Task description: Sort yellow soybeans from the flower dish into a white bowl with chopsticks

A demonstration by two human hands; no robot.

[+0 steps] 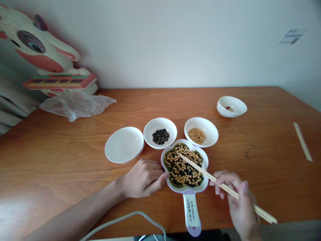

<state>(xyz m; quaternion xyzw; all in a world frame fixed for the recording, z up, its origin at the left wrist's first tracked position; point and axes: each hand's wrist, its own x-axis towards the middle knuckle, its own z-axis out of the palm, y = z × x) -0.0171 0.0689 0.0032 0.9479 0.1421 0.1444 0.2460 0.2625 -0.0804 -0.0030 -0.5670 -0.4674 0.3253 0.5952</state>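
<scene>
A white, flower-shaped pan (189,191) with a labelled handle holds mixed yellow, black and green beans (185,167). My left hand (146,177) rests at the pan's left side, fingers curled and the thumb against its rim. In my right hand (237,197) is a pair of wooden chopsticks (200,170), their tips touching or just above the beans. Behind the pan stand a white bowl with black beans (161,136) and another with yellow beans (197,135). A white bowl (124,144) with nothing visible in it sits to the left.
A white bowl (232,108) with a few reddish bits stands back right. At the far left, a crumpled clear plastic bag (77,104) lies before a cow-shaped toy keyboard (60,82). A pale strip (303,142) lies at the right; a grey cable (135,213) crosses the front edge.
</scene>
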